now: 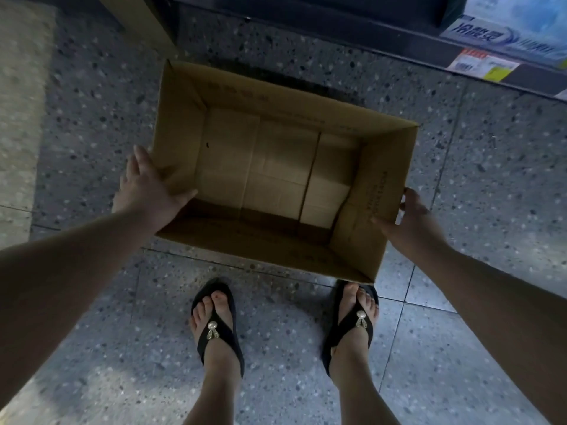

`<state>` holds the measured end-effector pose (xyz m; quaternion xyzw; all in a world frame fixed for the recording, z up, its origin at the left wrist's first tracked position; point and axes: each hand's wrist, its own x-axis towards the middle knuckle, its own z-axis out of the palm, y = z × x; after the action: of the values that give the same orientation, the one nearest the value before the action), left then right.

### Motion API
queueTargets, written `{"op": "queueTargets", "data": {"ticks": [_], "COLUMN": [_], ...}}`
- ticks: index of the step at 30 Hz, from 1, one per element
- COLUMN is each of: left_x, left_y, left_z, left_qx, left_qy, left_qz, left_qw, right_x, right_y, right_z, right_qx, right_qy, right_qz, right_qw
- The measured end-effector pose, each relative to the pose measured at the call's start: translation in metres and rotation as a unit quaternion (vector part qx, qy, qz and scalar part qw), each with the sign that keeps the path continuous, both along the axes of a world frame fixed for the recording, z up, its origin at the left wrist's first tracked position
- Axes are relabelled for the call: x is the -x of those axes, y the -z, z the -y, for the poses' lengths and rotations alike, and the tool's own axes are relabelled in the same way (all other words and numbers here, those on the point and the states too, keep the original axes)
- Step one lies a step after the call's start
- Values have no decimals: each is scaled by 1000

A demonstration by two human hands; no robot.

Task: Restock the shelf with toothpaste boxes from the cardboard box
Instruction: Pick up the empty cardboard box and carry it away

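An open brown cardboard box point(380, 191) is below me over the speckled floor, and I see nothing inside it but its folded bottom flaps. My left hand point(147, 188) grips the box's left wall, thumb inside the rim. My right hand point(411, 216) grips the right wall, thumb inside and fingers outside. At the top right, white and blue toothpaste boxes point(503, 35) lie on the low dark shelf point(399, 47), which carries a price label point(481, 67) on its front edge.
My two feet in black flip-flops, the left foot point(214, 326) and the right foot point(352, 323), stand just behind the box. A lighter mat or floor strip point(21, 102) lies at the far left. A brown upright panel point(138, 23) rises at the top left.
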<state>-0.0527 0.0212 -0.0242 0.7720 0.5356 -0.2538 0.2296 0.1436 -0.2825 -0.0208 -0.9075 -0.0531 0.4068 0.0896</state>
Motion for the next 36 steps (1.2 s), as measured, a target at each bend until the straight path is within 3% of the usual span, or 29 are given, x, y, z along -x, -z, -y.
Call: {"op": "queueTargets", "data": {"ticks": [9, 16, 29, 36], "left_x": [0, 13, 24, 1], "left_y": [14, -27, -286, -435], "left_z": [-2, 20, 78, 82], "left_qx": [29, 13, 54, 43], "left_qy": [-86, -96, -124, -51], "left_qz": [92, 125, 180, 245], "left_qw": [992, 987, 974, 967], "right_x": [14, 30, 49, 57], "right_y": [18, -26, -287, -433], "right_z": [-9, 2, 47, 70], "right_qx": [-55, -39, -42, -77], "right_qy": [147, 160, 242, 316], "right_qz": [1, 16, 79, 112], "right_qw": [988, 986, 966, 939]}}
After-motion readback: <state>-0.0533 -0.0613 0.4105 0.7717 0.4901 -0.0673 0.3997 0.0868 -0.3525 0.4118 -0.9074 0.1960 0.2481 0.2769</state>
